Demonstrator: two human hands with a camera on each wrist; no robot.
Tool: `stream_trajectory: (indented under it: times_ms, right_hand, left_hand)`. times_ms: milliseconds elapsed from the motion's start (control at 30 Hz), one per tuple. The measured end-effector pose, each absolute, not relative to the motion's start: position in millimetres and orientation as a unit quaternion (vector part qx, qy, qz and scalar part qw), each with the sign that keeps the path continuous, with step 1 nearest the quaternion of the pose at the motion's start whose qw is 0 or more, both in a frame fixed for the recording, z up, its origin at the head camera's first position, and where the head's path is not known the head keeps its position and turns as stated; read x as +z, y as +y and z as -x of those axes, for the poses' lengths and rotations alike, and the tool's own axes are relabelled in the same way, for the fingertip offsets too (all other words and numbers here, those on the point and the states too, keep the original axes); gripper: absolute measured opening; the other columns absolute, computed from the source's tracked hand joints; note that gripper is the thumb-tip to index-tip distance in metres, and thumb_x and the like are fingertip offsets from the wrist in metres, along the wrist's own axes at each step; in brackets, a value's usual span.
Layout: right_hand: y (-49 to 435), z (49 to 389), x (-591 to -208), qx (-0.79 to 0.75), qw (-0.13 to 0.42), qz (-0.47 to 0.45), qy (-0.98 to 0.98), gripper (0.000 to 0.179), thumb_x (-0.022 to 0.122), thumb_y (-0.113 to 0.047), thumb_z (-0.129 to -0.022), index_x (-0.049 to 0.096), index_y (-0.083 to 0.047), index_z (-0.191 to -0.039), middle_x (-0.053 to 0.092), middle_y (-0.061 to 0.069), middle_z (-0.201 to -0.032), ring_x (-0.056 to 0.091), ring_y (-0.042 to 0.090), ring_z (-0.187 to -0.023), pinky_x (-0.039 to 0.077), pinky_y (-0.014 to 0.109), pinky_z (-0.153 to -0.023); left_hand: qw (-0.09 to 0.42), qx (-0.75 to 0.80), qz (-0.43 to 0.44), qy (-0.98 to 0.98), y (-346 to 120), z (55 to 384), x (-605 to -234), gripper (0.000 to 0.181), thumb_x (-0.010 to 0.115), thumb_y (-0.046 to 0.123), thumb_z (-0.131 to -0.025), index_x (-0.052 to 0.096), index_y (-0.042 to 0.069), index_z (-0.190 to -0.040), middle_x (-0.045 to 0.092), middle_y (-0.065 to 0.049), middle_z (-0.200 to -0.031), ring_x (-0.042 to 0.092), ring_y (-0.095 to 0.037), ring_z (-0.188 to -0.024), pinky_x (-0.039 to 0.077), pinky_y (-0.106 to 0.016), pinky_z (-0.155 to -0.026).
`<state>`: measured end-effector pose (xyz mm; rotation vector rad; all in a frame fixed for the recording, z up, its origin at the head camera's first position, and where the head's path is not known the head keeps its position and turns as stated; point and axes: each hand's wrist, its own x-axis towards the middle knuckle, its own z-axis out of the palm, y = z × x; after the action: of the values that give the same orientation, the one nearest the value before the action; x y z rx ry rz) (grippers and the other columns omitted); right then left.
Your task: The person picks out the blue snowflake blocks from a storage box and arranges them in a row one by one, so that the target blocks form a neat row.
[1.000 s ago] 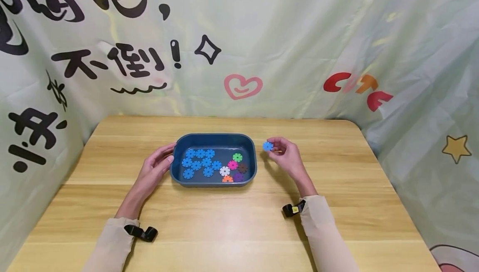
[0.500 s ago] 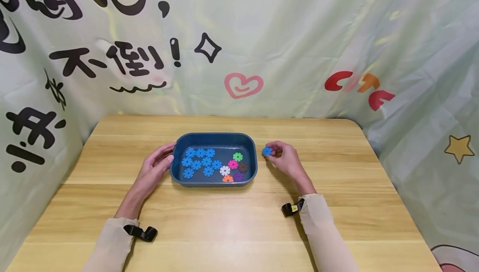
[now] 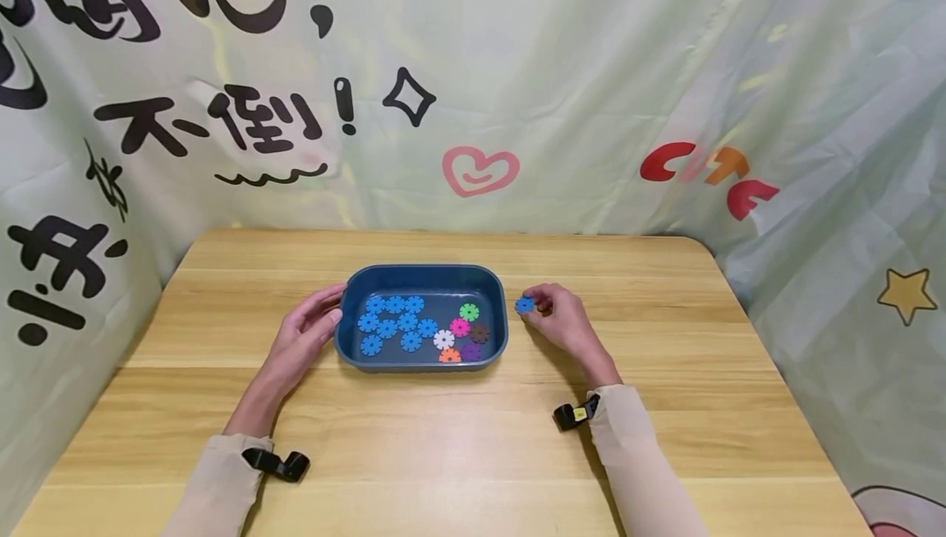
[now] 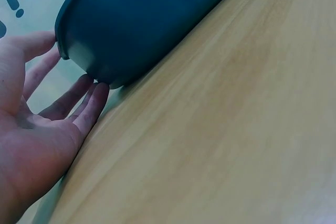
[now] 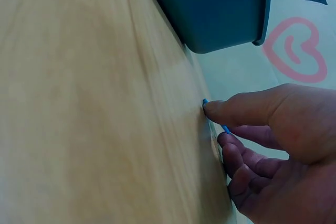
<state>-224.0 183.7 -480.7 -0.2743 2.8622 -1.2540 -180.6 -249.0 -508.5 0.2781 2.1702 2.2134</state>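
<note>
A dark blue rectangular tray [image 3: 421,363] stands on the table. My left hand [image 3: 303,336] touches its left end; in the left wrist view, the fingers [image 4: 94,103] reach the wall's lower part and the thumb lies at the rim. Just right of the tray, my right hand [image 3: 565,319] pinches a blue notched plastic disc [image 3: 525,305] between thumb and fingers, low over the table. Only thin blue edges of this disc [image 5: 226,129] show in the right wrist view. Inside the tray, several blue discs [image 3: 388,328] lie on the left half.
The tray's right half holds single discs: green [image 3: 469,312], pink [image 3: 460,327], brown [image 3: 479,332], white [image 3: 443,340], orange [image 3: 449,355] and purple [image 3: 470,352]. The wooden table [image 3: 443,455] backs onto a printed cloth [image 3: 584,69], which also hangs along both sides.
My right hand has lowered the blue disc toward the table and brought it slightly left, closer to the tray. The left hand stays at the tray's end.
</note>
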Motion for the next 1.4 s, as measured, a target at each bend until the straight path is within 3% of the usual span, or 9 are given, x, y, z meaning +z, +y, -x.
stream_trajectory:
  times_ms: [633, 833, 1133, 1400]
  right_hand:
    - [185.9, 221.3, -476.8, -0.418, 0.006, 0.081, 0.905, 0.030, 0.076, -0.003, -0.092, 0.070, 0.002, -0.120, 0.065, 0.016, -0.109, 0.061, 0.029, -0.095, 0.054, 0.040, -0.084]
    - [187.1, 221.3, -469.0, -0.464, -0.017, 0.073, 0.883, 0.029, 0.074, -0.002, -0.094, 0.067, 0.002, -0.122, 0.066, 0.015, -0.105, 0.062, 0.027, -0.094, 0.055, 0.036, -0.083]
    - [178.3, 215.6, -445.0, -0.500, -0.051, 0.090, 0.860, 0.026, 0.069, -0.003, -0.097, 0.066, 0.002, -0.122, 0.067, 0.016, -0.106, 0.065, 0.029, -0.098, 0.057, 0.040, -0.085]
    - [167.0, 205.9, -431.8, -0.526, -0.057, 0.104, 0.842, 0.024, 0.071, -0.006, -0.096, 0.068, -0.003, -0.120, 0.068, 0.015, -0.106, 0.068, 0.031, -0.098, 0.057, 0.026, -0.080]
  left_hand:
    - [0.015, 0.711, -0.085, 0.698, -247.2, 182.5, -508.3, 0.048, 0.059, 0.021, -0.106, 0.049, 0.008, -0.151, 0.047, -0.014, -0.151, 0.052, -0.021, -0.131, 0.052, -0.027, -0.100]
    - [0.016, 0.710, -0.089, 0.698, -247.2, 181.1, -509.4, 0.048, 0.058, 0.020, -0.107, 0.048, 0.007, -0.152, 0.047, -0.016, -0.151, 0.052, -0.018, -0.130, 0.052, -0.026, -0.100]
    - [0.018, 0.700, -0.092, 0.708, -250.0, 179.7, -509.1, 0.049, 0.057, 0.022, -0.107, 0.047, 0.009, -0.153, 0.045, -0.017, -0.152, 0.052, -0.018, -0.131, 0.051, -0.025, -0.100]
    - [0.017, 0.699, -0.095, 0.709, -250.2, 180.0, -508.2, 0.050, 0.057, 0.021, -0.107, 0.046, 0.007, -0.154, 0.044, -0.020, -0.153, 0.052, -0.017, -0.131, 0.051, -0.024, -0.099]
